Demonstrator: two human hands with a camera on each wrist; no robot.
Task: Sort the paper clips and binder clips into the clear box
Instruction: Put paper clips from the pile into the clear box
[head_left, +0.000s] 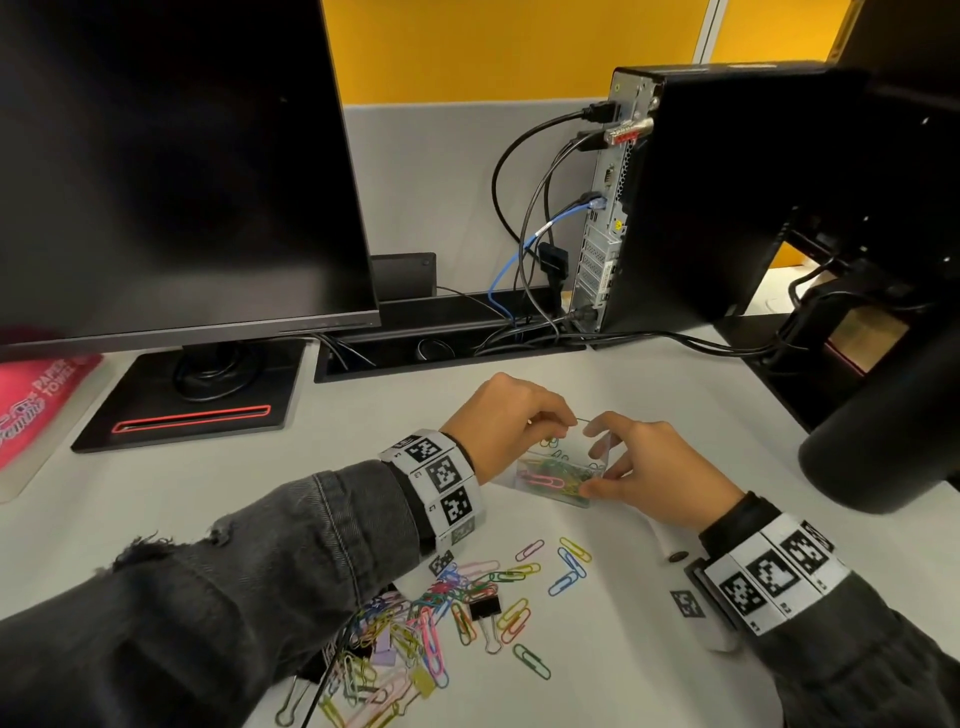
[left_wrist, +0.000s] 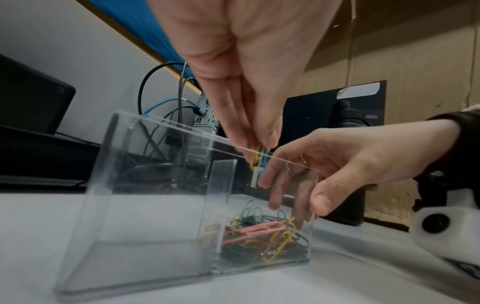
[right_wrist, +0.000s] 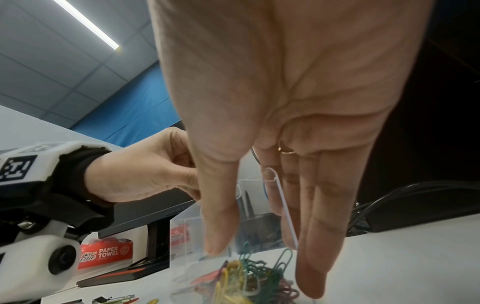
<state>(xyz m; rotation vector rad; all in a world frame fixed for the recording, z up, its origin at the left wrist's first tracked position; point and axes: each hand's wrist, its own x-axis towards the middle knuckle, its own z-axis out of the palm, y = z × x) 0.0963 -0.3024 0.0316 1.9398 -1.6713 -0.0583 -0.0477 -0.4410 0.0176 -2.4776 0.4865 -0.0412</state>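
Here, the clear box (head_left: 558, 475) is being steadied on the white table (head_left: 649, 649) by the right hand (head_left: 657, 470), whose thumb is being pressed against the near right wall while the fingers are being laid along the far side. A small bunch of yellow and blue paper clips (left_wrist: 258, 159) is being pinched by the fingertips of the left hand (head_left: 506, 423) just above the box's far rim. That bunch is being shown plainly only in the left wrist view; in the head view it is being hidden almost wholly by the knuckles.

A divider is being shown in the left wrist view too: the right compartment is being filled with a tangle of pink, yellow and green clips (left_wrist: 262, 236), while nothing can be made out in the left one. From the head camera the two compartments cannot be told apart.

Near the person, a loose heap of coloured paper clips (head_left: 415, 623) is being left on the table, with a black binder clip (head_left: 484, 608) lying among them; this heap is not being caught by the left wrist camera. In the right wrist view a ring (right_wrist: 284, 149) is being seen on the right hand, and a red paper towel pack (right_wrist: 105, 254) beside the monitor stand (right_wrist: 155, 242).
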